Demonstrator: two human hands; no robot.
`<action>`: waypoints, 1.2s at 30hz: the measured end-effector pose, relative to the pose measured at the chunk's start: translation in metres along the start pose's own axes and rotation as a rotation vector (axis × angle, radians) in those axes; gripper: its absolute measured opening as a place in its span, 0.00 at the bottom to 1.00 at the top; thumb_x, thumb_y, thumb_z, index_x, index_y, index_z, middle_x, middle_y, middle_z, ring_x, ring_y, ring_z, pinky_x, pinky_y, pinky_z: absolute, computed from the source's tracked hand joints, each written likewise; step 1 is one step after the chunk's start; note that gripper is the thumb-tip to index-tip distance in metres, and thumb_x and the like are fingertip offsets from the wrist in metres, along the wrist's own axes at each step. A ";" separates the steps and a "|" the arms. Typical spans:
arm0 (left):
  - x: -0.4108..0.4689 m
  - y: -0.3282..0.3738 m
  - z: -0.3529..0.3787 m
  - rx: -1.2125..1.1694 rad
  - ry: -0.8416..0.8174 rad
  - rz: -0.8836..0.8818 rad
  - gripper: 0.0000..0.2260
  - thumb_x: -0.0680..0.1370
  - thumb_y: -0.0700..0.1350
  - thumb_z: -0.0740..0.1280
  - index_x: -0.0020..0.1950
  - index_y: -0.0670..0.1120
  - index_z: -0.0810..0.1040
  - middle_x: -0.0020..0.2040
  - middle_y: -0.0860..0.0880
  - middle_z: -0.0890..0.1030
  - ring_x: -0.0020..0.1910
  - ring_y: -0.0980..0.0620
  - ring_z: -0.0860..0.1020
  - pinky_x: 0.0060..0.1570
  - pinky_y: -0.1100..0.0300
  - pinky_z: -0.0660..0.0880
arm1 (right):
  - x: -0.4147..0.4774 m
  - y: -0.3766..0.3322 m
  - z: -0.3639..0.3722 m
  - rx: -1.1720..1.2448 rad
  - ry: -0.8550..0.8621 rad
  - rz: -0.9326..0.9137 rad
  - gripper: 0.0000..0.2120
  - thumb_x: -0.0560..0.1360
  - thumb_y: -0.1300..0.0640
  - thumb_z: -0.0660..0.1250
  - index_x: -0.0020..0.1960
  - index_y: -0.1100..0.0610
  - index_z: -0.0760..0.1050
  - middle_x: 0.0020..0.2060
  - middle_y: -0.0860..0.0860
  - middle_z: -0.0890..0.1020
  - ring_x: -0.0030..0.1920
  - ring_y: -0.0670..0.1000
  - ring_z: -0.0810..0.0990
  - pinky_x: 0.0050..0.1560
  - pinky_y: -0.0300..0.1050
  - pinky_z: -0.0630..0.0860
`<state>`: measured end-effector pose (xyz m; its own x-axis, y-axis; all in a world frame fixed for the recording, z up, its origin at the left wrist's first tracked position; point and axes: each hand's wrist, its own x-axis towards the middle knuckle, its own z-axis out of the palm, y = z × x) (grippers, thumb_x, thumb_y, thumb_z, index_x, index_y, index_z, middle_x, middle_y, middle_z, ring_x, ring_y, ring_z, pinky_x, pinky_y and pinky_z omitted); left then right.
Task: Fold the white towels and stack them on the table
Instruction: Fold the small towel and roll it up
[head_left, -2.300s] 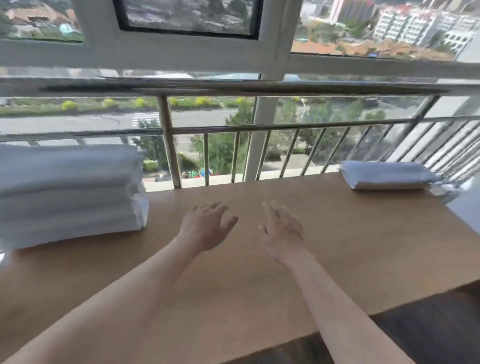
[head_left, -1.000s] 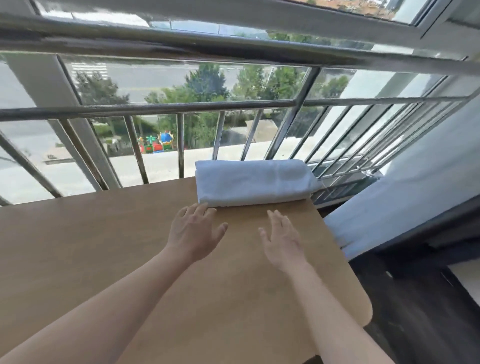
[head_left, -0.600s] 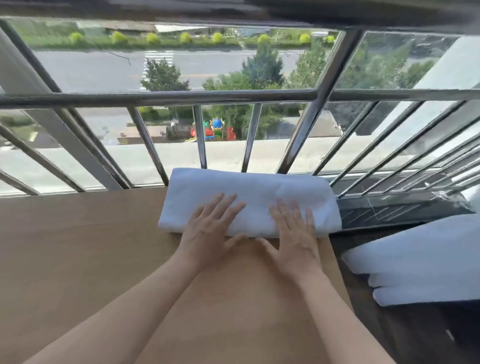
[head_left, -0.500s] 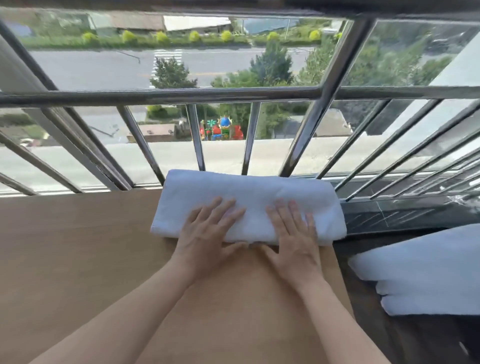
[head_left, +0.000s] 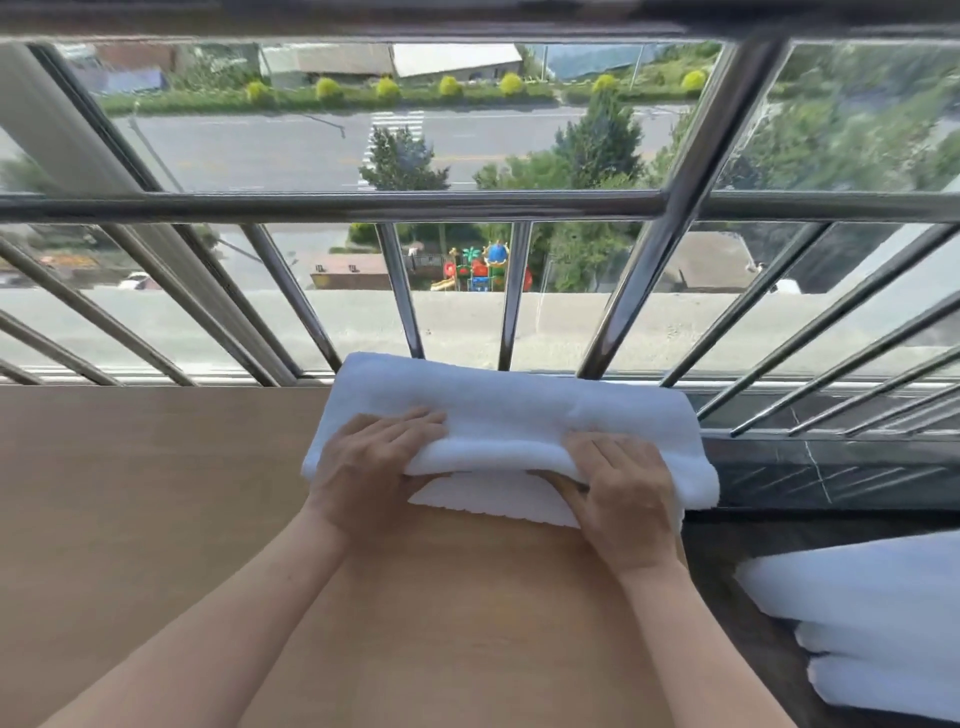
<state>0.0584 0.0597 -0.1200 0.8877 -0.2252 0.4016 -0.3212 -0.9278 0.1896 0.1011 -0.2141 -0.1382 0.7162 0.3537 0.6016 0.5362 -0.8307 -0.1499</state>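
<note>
Towel (head_left: 511, 410): white, folded, at far right corner of surface (head_left: 156, 493), by railing (head_left: 332, 205). My left hand (head_left: 371, 467) and right hand (head_left: 623, 499) both grip its near edge, fingers over, thumbs under, likely to lift it whole for stacking.

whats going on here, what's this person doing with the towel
A person at a wooden table by a window railing is handling one folded white towel at the table's far right end. The left hand and the right hand both grip its near edge, fingers on top, holding the upper layers slightly above a lower layer. More white cloth lies off the table to the right.
</note>
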 end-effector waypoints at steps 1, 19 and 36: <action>-0.001 -0.001 -0.006 0.001 -0.010 -0.044 0.12 0.76 0.52 0.66 0.52 0.49 0.86 0.53 0.53 0.86 0.52 0.50 0.85 0.46 0.56 0.77 | 0.003 0.000 -0.002 -0.013 0.001 0.005 0.27 0.80 0.36 0.59 0.42 0.58 0.82 0.34 0.51 0.82 0.35 0.56 0.80 0.36 0.49 0.74; -0.010 0.011 -0.179 -0.059 0.160 -0.111 0.15 0.75 0.58 0.64 0.44 0.54 0.88 0.35 0.53 0.85 0.31 0.51 0.83 0.30 0.65 0.72 | 0.065 -0.086 -0.120 0.031 0.198 -0.076 0.30 0.80 0.33 0.58 0.36 0.57 0.81 0.27 0.50 0.80 0.27 0.53 0.79 0.31 0.40 0.68; -0.344 -0.105 -0.386 0.011 0.168 -0.607 0.28 0.64 0.73 0.56 0.43 0.55 0.85 0.39 0.51 0.85 0.39 0.47 0.82 0.38 0.57 0.73 | 0.011 -0.456 -0.160 0.151 -0.084 -0.206 0.30 0.72 0.32 0.68 0.28 0.57 0.69 0.22 0.52 0.72 0.23 0.59 0.74 0.26 0.45 0.66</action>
<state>-0.3406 0.3495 0.0675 0.8468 0.3911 0.3606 0.2279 -0.8792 0.4185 -0.2066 0.0999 0.0621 0.6163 0.5481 0.5655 0.7304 -0.6663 -0.1501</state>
